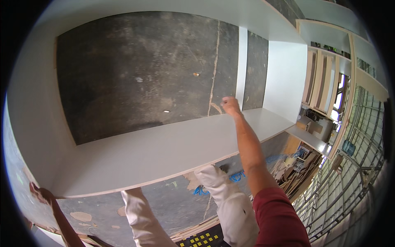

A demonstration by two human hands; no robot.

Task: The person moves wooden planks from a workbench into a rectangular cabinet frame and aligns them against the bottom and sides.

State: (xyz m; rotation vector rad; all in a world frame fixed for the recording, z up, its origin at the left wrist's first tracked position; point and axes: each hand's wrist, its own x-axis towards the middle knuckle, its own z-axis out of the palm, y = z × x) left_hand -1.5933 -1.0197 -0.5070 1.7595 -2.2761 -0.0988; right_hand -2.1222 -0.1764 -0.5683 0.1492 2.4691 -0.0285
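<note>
The white cabinet frame point(164, 152) lies on its side on the dark floor point(140, 78), open toward the camera. The right hand point(231, 106) rests on the far edge of its near panel, beside the upright divider point(241, 66), fingers curled; what it holds cannot be told. The left hand point(40, 192) grips that panel's near left corner, closed around the edge.

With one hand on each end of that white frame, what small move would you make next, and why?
Probably slide the right hand a little further along the white panel for a firmer hold. It rests at the panel's far edge beside the narrow upright divider, while the left hand grips the near corner. The frame lies open over the dark floor, so both ends likely need a firm hold.
</note>
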